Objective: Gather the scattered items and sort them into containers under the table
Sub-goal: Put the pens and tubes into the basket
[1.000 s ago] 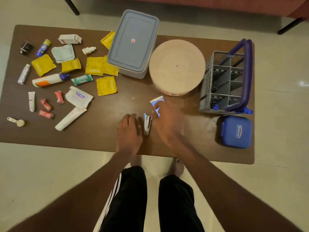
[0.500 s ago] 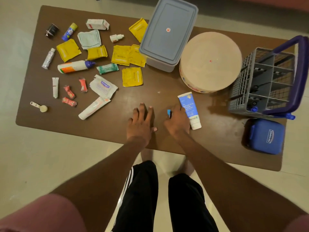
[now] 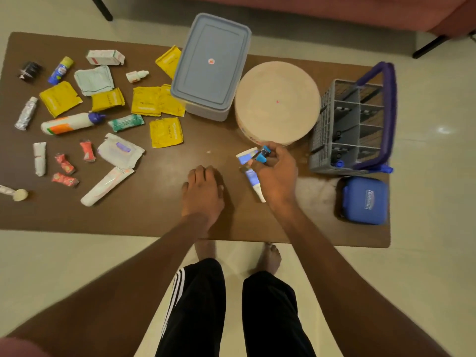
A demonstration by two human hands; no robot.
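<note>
Right hand [image 3: 277,173] pinches small blue-tipped item [image 3: 262,154]; left hand [image 3: 203,191] flat; round box [image 3: 277,101] just beyond.

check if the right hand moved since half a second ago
Yes. The right hand has gone up the table toward the round box, lifting a small blue-tipped item.

Brown table [image 3: 159,215] w/ rounded corners, pale glossy tile floor [image 3: 432,176], reddish sofa [image 3: 386,11] behind, black legs

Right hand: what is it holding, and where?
The right hand pinches a small blue-tipped item by its lower end; what it is cannot be told.
</note>
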